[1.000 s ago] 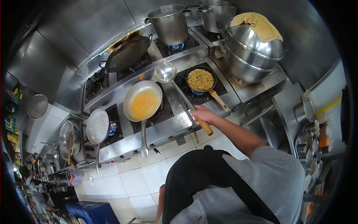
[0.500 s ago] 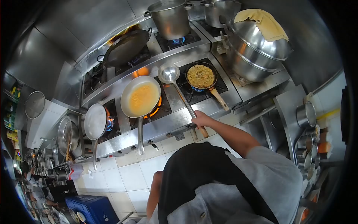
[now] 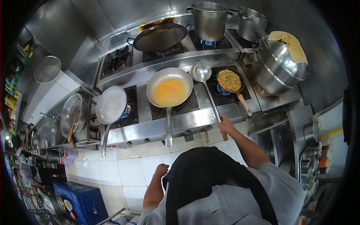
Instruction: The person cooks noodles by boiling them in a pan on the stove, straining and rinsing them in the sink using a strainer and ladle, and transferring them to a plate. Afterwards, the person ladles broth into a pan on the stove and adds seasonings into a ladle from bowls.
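My right hand (image 3: 226, 125) is wrapped round the long handle of a ladle (image 3: 202, 72), whose round metal bowl lies at the stove between two pans. Left of the ladle, a frying pan (image 3: 170, 87) holds yellow-orange liquid with paler bits. On the ladle's other side, a small black frying pan (image 3: 229, 80) with a wooden handle holds a browned, omelette-like round over a blue flame. My left hand (image 3: 162, 170) hangs beside my apron above the floor, fingers curled and nothing visible in them. Another pale frying pan (image 3: 111, 105) sits tilted by a lit burner.
At the back stand a wide dark pan (image 3: 159, 37) and two tall pots (image 3: 210, 22). A domed steamer (image 3: 279, 65) with a cloth on top stands right. Bowls (image 3: 71, 113) lie left, a blue crate (image 3: 80, 202) on the floor. Other people (image 3: 26, 170) are far left.
The view has swung, shifting the stove rightward in the picture. My left hand has come further into view. The orange flame under the middle pan no longer shows. My right hand still grips the ladle.
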A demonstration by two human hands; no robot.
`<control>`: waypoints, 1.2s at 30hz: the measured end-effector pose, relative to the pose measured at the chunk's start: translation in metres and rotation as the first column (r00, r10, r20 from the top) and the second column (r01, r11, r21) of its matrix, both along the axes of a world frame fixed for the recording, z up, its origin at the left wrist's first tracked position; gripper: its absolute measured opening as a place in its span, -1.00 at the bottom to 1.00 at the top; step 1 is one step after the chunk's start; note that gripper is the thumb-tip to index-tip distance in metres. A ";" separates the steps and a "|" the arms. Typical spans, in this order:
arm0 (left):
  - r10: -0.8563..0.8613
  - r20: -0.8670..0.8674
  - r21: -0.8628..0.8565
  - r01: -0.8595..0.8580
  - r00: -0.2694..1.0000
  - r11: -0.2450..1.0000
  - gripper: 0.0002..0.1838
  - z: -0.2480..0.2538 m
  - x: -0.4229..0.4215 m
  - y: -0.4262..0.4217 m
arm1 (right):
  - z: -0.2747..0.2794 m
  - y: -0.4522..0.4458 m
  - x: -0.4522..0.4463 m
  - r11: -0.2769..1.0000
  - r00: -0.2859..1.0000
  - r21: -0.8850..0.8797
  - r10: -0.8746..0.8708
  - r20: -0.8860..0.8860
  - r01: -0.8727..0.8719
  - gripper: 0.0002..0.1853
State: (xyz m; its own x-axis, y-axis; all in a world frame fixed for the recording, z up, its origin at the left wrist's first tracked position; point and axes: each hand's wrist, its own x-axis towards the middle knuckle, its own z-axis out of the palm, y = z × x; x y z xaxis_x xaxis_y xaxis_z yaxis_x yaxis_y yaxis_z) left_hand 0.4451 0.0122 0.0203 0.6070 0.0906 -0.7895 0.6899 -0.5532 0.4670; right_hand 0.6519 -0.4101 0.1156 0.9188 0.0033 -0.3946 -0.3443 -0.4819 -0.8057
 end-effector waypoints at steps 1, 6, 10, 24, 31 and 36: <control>-0.020 -0.033 0.041 0.022 0.999 0.999 -0.71 0.003 -0.004 0.002 | 0.003 0.003 -0.001 1.000 0.999 -0.018 -0.024 -0.027 0.024 -0.49; -0.323 0.051 -0.020 0.324 0.945 0.946 -0.70 -0.086 -0.034 0.052 | -0.016 0.004 0.001 0.994 0.998 -0.092 -0.062 0.021 0.064 -0.45; -0.269 0.223 0.048 0.265 0.937 0.963 -0.66 -0.078 -0.043 0.055 | -0.039 -0.008 0.006 0.938 0.971 -0.346 0.104 0.215 -0.024 -0.42; -0.315 0.117 0.423 0.240 0.942 0.874 -0.51 -0.043 -0.035 -0.038 | -0.106 -0.163 -0.124 0.894 0.955 -0.405 0.265 0.133 -0.192 -0.79; -0.518 0.071 0.379 0.457 0.852 0.804 -0.50 -0.040 0.019 -0.057 | -0.102 -0.176 -0.145 0.887 0.957 -0.360 0.276 -0.091 -0.290 -0.77; -0.082 0.204 -0.022 0.088 0.976 0.996 -0.54 -0.008 0.056 -0.076 | -0.098 -0.180 -0.139 0.896 0.951 -0.319 0.289 -0.106 -0.308 -0.76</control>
State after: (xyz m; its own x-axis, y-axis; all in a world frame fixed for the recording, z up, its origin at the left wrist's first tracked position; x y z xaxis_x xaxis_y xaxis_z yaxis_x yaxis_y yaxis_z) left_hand 0.5015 -0.0639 0.0121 0.7592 0.0090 -0.6508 0.5301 -0.5887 0.6103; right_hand 0.5125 -0.5905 0.0179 0.8720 0.1358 -0.4703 -0.1815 -0.8025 -0.5684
